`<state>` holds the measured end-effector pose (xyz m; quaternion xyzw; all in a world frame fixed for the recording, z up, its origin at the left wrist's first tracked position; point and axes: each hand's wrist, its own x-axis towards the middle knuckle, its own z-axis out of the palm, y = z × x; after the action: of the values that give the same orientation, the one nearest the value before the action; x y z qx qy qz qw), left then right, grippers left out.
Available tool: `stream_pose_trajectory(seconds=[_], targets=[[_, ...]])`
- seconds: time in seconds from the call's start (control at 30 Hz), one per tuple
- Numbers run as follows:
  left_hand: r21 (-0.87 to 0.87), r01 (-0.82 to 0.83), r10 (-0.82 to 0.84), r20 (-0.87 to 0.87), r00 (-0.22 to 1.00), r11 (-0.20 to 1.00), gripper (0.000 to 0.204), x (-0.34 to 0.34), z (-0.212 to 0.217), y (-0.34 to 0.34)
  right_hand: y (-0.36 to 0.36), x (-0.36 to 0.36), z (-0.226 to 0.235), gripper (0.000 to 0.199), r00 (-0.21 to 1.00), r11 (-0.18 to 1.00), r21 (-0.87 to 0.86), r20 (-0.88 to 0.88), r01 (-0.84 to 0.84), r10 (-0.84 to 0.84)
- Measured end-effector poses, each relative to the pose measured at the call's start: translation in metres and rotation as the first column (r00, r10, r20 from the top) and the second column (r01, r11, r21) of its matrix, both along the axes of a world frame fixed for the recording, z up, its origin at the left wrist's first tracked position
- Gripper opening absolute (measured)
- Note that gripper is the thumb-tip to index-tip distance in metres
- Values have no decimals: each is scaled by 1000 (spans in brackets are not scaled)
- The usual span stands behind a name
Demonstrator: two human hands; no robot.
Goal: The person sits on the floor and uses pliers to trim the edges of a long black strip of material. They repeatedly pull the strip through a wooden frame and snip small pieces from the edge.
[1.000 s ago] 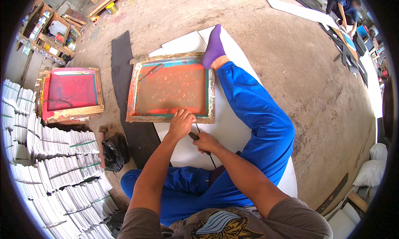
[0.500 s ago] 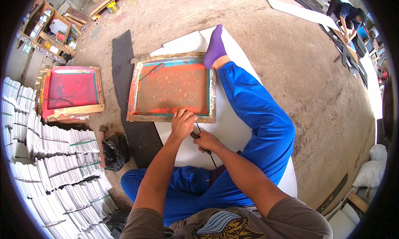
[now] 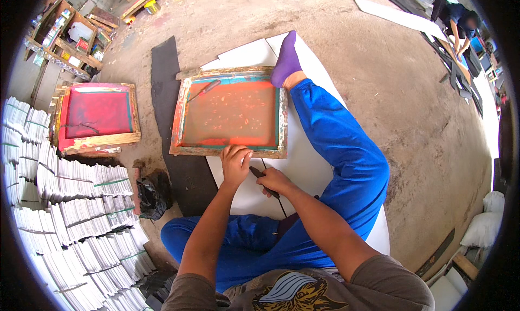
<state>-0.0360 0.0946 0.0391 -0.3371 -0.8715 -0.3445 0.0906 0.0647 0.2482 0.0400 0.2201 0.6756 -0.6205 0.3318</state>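
Little change over the last second: my left hand (image 3: 234, 164) appears slightly further left along the near rail (image 3: 197, 150) of the wooden screen-printing frame (image 3: 283, 121), draped over it; cannot tell whether clamped. My right hand (image 3: 275, 181) stays closed round a dark-handled tool (image 3: 257, 172). Reading: frame still steadied. It lies before me, largely on white sheets (image 3: 304, 143); mesh (image 3: 230, 119) orange-brown, pale-flecked, teal-edged; rails paint-crusted; screwdriver (image 3: 210, 87) lying inside.
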Motion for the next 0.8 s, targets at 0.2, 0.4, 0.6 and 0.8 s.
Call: stream_pose_trajectory(seconds=[0.2, 0.4, 0.6, 0.8], targets=[[4, -22, 22, -55, 998, 1000, 28, 1, 9, 0, 0, 2, -9, 31, 1000, 1000, -9, -3, 24, -24], [-147, 59, -84, -172, 981, 987, 22, -2, 3, 9, 0, 0, -9, 30, 1000, 1000, 1, 10, 25, -25], [-275, 128, -225, -358, 906, 953, 13, -7, -1, 14, -2, 0, -19, 28, 999, 999, -14, 17, 45, -45], [-562, 106, -304, -271, 913, 820, 22, -14, 16, 24, 1, -2, -16, 28, 995, 993, -80, 55, 84, -80]])
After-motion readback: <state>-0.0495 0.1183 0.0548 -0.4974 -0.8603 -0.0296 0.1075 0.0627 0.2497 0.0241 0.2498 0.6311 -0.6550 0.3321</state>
